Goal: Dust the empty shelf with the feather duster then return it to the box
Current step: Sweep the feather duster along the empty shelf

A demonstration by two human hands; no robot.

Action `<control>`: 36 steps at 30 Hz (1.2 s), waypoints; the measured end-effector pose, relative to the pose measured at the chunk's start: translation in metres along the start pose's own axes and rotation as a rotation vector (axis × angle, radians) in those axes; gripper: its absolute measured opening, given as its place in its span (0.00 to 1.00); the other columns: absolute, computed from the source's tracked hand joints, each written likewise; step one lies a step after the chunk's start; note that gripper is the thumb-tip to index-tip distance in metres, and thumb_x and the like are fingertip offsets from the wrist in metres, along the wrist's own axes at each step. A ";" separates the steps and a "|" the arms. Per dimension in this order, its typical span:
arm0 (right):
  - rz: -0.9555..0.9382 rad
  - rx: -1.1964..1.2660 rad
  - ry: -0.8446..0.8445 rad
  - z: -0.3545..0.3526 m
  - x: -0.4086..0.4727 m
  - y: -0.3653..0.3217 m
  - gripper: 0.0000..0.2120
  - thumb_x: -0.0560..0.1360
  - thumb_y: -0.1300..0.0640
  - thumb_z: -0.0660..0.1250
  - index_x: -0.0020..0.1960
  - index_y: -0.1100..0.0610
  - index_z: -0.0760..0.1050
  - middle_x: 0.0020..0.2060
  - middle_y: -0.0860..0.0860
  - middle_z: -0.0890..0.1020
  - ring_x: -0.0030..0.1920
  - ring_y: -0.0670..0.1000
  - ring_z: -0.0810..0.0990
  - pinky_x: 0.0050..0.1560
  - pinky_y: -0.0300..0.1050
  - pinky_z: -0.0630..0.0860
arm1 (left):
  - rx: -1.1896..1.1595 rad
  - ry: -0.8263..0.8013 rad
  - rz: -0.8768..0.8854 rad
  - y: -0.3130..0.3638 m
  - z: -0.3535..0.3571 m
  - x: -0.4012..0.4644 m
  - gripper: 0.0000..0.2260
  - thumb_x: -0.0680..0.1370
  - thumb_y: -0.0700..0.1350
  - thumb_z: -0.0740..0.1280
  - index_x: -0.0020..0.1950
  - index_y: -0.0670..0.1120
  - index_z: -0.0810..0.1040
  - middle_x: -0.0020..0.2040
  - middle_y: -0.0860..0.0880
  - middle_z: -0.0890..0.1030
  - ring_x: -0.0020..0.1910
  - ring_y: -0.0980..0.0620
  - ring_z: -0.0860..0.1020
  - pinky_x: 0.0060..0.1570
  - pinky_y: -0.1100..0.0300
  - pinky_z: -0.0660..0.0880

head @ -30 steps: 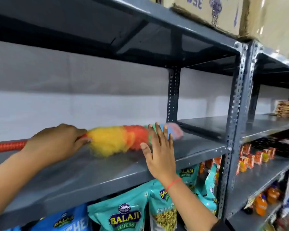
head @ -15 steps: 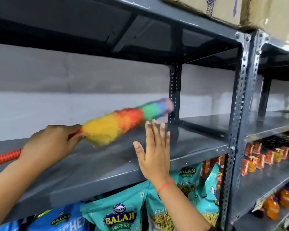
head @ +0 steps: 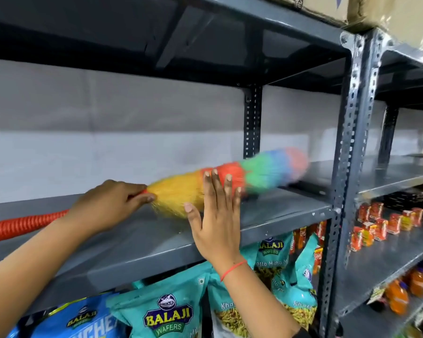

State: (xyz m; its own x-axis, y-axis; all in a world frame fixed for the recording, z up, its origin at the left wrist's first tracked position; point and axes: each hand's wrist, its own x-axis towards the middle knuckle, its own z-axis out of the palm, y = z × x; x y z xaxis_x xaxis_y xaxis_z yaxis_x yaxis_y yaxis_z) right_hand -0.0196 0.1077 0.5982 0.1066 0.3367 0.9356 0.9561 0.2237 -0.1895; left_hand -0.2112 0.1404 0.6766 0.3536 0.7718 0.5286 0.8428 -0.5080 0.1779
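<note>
My left hand (head: 108,203) grips the feather duster (head: 230,181) where its ribbed orange handle meets the yellow fluff. The duster's head runs yellow, orange, green, blue and pink to the right and is blurred, just above the empty grey metal shelf (head: 144,242), its tip near the right upright. My right hand (head: 217,215) is held flat and open with fingers up, in front of the shelf's front edge, covering part of the orange fluff. No box for the duster is in view.
Perforated grey uprights (head: 347,167) divide the rack. Teal and blue Balaji snack bags (head: 166,315) hang below the shelf. Small orange packets (head: 386,223) and orange bottles (head: 398,293) fill lower right shelves. Cardboard cartons (head: 327,6) sit on top.
The duster head swept right and came back down towards the shelf after being lifted half a second ago. My right hand stayed open by the front edge.
</note>
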 end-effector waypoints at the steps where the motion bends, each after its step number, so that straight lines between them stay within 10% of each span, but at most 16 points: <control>1: -0.003 -0.002 -0.001 0.000 0.000 0.000 0.31 0.80 0.38 0.42 0.75 0.57 0.54 0.73 0.55 0.62 0.74 0.56 0.51 0.72 0.55 0.45 | 0.005 -0.050 0.028 0.003 0.001 0.000 0.16 0.75 0.60 0.60 0.55 0.54 0.80 0.54 0.45 0.83 0.53 0.44 0.79 0.52 0.53 0.77; 9: -0.001 -0.024 0.002 0.003 0.000 0.001 0.31 0.80 0.38 0.42 0.74 0.58 0.55 0.71 0.57 0.66 0.73 0.57 0.52 0.70 0.58 0.48 | 0.207 0.032 -0.110 -0.004 0.008 0.031 0.18 0.77 0.60 0.57 0.51 0.51 0.81 0.52 0.45 0.82 0.51 0.41 0.78 0.43 0.55 0.72; 13: -0.012 -0.024 0.008 0.003 -0.001 0.002 0.31 0.80 0.38 0.43 0.74 0.58 0.54 0.72 0.56 0.63 0.74 0.57 0.50 0.71 0.58 0.47 | -0.194 -0.110 -0.049 0.000 0.004 0.018 0.10 0.75 0.57 0.63 0.39 0.60 0.82 0.26 0.57 0.79 0.34 0.51 0.75 0.39 0.58 0.70; 18: -0.026 -0.068 0.041 0.003 -0.002 0.002 0.32 0.80 0.38 0.43 0.75 0.58 0.53 0.74 0.59 0.55 0.74 0.60 0.47 0.72 0.59 0.45 | 0.007 -0.073 -0.103 -0.023 -0.013 0.002 0.12 0.76 0.59 0.61 0.48 0.59 0.83 0.53 0.48 0.84 0.52 0.45 0.78 0.49 0.54 0.74; 24: -0.015 -0.071 0.081 0.003 -0.004 0.001 0.31 0.81 0.38 0.43 0.74 0.59 0.52 0.74 0.58 0.54 0.74 0.58 0.44 0.71 0.61 0.45 | -0.287 -0.100 0.004 -0.067 -0.048 -0.032 0.14 0.64 0.73 0.59 0.27 0.69 0.77 0.20 0.53 0.75 0.23 0.59 0.71 0.26 0.71 0.67; 26: 0.013 -0.072 0.088 0.002 -0.005 -0.001 0.31 0.80 0.37 0.42 0.75 0.57 0.50 0.74 0.55 0.52 0.74 0.56 0.43 0.71 0.61 0.46 | -0.235 -0.202 -0.034 -0.085 -0.060 -0.049 0.16 0.55 0.79 0.56 0.27 0.73 0.76 0.24 0.47 0.78 0.22 0.59 0.71 0.29 0.68 0.68; 30: 0.075 -0.045 0.102 0.002 -0.012 -0.019 0.31 0.81 0.38 0.43 0.75 0.58 0.50 0.74 0.59 0.54 0.74 0.57 0.44 0.71 0.62 0.45 | -0.025 -0.070 -0.122 -0.117 -0.070 -0.067 0.07 0.74 0.57 0.64 0.42 0.64 0.83 0.41 0.48 0.86 0.35 0.54 0.75 0.39 0.59 0.70; 36: -0.109 0.032 0.096 0.010 -0.020 -0.098 0.30 0.81 0.38 0.43 0.77 0.51 0.43 0.73 0.56 0.55 0.75 0.57 0.45 0.72 0.59 0.43 | -0.217 -0.188 -0.032 -0.152 -0.085 -0.091 0.07 0.70 0.61 0.68 0.36 0.61 0.82 0.34 0.56 0.82 0.30 0.62 0.76 0.36 0.62 0.70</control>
State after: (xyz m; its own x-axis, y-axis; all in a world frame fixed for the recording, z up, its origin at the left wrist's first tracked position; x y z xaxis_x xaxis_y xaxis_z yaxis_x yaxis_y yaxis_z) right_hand -0.1182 0.0882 0.5947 0.0299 0.2207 0.9749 0.9544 0.2835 -0.0935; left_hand -0.4058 0.1146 0.6725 0.4142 0.8357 0.3605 0.7553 -0.5367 0.3762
